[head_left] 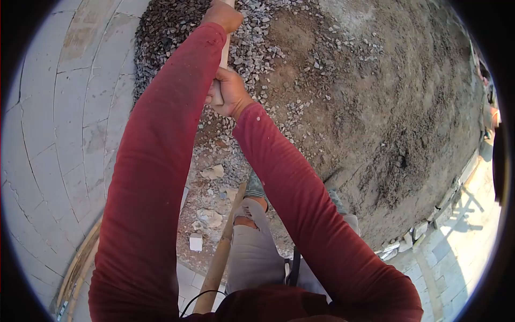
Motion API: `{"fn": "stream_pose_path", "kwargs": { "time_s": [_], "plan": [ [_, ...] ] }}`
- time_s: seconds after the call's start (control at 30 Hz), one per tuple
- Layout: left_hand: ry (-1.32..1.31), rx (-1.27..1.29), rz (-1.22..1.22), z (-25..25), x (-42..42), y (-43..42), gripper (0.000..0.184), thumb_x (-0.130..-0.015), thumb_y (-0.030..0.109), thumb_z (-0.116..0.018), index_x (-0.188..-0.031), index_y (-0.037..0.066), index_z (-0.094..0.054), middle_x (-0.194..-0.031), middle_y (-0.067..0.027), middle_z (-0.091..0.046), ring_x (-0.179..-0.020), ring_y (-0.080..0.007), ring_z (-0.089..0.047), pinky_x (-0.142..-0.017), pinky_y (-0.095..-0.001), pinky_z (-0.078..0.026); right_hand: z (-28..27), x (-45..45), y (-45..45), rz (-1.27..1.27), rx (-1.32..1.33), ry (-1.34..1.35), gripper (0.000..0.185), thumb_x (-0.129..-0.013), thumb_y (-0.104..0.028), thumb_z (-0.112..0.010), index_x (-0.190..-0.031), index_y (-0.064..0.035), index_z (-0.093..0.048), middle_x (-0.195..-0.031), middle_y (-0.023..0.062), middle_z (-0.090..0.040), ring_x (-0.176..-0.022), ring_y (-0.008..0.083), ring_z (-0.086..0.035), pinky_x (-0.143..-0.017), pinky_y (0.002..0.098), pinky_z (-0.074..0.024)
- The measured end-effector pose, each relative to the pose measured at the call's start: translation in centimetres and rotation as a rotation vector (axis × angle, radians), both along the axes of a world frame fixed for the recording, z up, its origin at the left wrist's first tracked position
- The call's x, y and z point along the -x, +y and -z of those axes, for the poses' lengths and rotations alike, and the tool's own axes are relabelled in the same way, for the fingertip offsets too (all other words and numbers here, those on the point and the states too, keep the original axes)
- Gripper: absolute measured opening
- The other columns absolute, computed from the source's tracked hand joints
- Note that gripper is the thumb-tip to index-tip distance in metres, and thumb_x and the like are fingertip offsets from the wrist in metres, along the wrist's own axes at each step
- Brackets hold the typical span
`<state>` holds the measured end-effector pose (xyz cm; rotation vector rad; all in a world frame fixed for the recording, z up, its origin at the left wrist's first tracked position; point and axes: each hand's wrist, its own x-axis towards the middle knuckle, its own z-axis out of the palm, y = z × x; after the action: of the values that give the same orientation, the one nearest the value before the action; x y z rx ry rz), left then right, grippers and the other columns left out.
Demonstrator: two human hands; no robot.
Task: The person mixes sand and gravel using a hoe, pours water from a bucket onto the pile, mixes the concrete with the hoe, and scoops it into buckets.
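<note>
My left hand [224, 17] is at the top edge of the view, its fingers wrapped round a pale wooden tool handle [225, 52]. Lower down, my right hand [232, 92] grips the same handle close to its near end. The far end of the tool is out of view, so its kind does not show. Beyond and beside my hands lies a heap of grey gravel [166, 45], darker on its left side.
Grey block wall [94, 102] curves along the left. Brown sandy soil [370, 107] spreads to the right, with a damp, crumbly patch [405, 166]. A wooden pole [219, 263] stands by my leg. A white block piece [196, 242] and rubble lie near my feet.
</note>
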<state>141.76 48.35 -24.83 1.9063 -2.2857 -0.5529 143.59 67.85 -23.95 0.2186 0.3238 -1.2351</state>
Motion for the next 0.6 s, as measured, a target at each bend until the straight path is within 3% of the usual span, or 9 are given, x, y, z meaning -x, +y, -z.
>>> {"fn": "stream_pose_path", "kwargs": {
  "time_s": [0.03,0.1,0.17,0.23,0.33,0.37,0.47,0.6],
  "plan": [
    [-0.085,0.007,-0.104,3.0,-1.6,0.7,0.05,-0.082,0.022,-0.065,-0.114,-0.017,-0.058,-0.105,-0.0341,-0.068,-0.102,-0.0431,-0.07,-0.09,-0.0464,-0.056,2.7,-1.0,-0.2,-0.059,-0.039,0.054,0.013,-0.085,-0.005,-0.059,-0.092,-0.0073,-0.048,-0.07,0.004,-0.048,-0.052,0.0151,-0.047,-0.044,0.0328,-0.0403],
    [-0.031,-0.215,-0.137,8.8,-5.7,4.5,0.051,-0.081,0.02,-0.065,-0.115,-0.018,-0.057,-0.104,-0.0359,-0.068,-0.105,-0.0425,-0.069,-0.093,-0.0462,-0.055,7.4,-1.9,2.3,-0.161,-0.105,0.107,0.012,-0.086,-0.006,-0.059,-0.091,-0.0066,-0.049,-0.069,0.0033,-0.048,-0.052,0.0142,-0.047,-0.043,0.032,-0.0399],
    [-0.037,-0.122,-0.206,12.5,-6.1,10.6,0.05,-0.08,0.017,-0.065,-0.114,-0.02,-0.059,-0.098,-0.0339,-0.069,-0.098,-0.041,-0.071,-0.084,-0.0465,-0.058,10.5,-1.3,8.6,-0.24,-0.153,0.113,0.011,-0.086,-0.006,-0.059,-0.091,-0.006,-0.049,-0.069,0.0026,-0.049,-0.052,0.0132,-0.047,-0.042,0.0314,-0.0399],
    [0.166,-0.34,-0.326,13.8,-6.2,14.6,0.05,-0.081,0.014,-0.064,-0.116,-0.021,-0.058,-0.095,-0.0302,-0.07,-0.085,-0.0377,-0.073,-0.071,-0.044,-0.058,10.5,0.7,13.0,-0.323,-0.216,0.346,0.013,-0.089,-0.008,-0.061,-0.096,-0.0068,-0.05,-0.071,0.001,-0.05,-0.053,0.0117,-0.048,-0.045,0.0291,-0.04],
    [0.268,-0.407,-0.467,16.7,-3.9,18.9,0.046,-0.082,0.011,-0.062,-0.114,-0.021,-0.059,-0.091,-0.0255,-0.069,-0.074,-0.0312,-0.072,-0.06,-0.0412,-0.055,8.5,5.4,16.9,-0.39,-0.276,0.373,0.014,-0.088,-0.008,-0.061,-0.096,-0.0061,-0.049,-0.071,0.0005,-0.05,-0.053,0.0117,-0.048,-0.044,0.0291,-0.0404],
    [0.318,-0.441,-0.527,17.0,-2.9,19.9,0.045,-0.082,0.011,-0.062,-0.114,-0.021,-0.059,-0.09,-0.0247,-0.069,-0.072,-0.0293,-0.072,-0.06,-0.0415,-0.055,8.1,7.3,18.2,-0.427,-0.28,0.386,0.014,-0.088,-0.008,-0.061,-0.096,-0.0062,-0.049,-0.071,0.0005,-0.05,-0.053,0.0118,-0.048,-0.044,0.029,-0.0401],
    [0.451,-0.528,-0.696,11.9,2.8,25.3,0.038,-0.081,0.01,-0.062,-0.106,-0.018,-0.062,-0.084,-0.0211,-0.068,-0.067,-0.026,-0.069,-0.057,-0.0421,-0.053,6.4,12.7,22.3,-0.51,-0.334,0.407,0.012,-0.088,-0.009,-0.062,-0.093,-0.0055,-0.051,-0.07,0.0009,-0.051,-0.052,0.0123,-0.049,-0.043,0.0292,-0.0408],
    [0.772,-1.006,-0.74,11.0,8.7,37.2,0.017,-0.081,0.009,-0.064,-0.09,-0.005,-0.059,-0.069,-0.0098,-0.058,-0.058,-0.022,-0.059,-0.053,-0.0396,-0.051,-0.9,20.1,31.3,-0.581,-0.499,0.597,0.01,-0.087,-0.011,-0.063,-0.086,-0.0043,-0.055,-0.066,0.0019,-0.053,-0.05,0.0138,-0.05,-0.043,0.0306,-0.0431]
  ]
}}
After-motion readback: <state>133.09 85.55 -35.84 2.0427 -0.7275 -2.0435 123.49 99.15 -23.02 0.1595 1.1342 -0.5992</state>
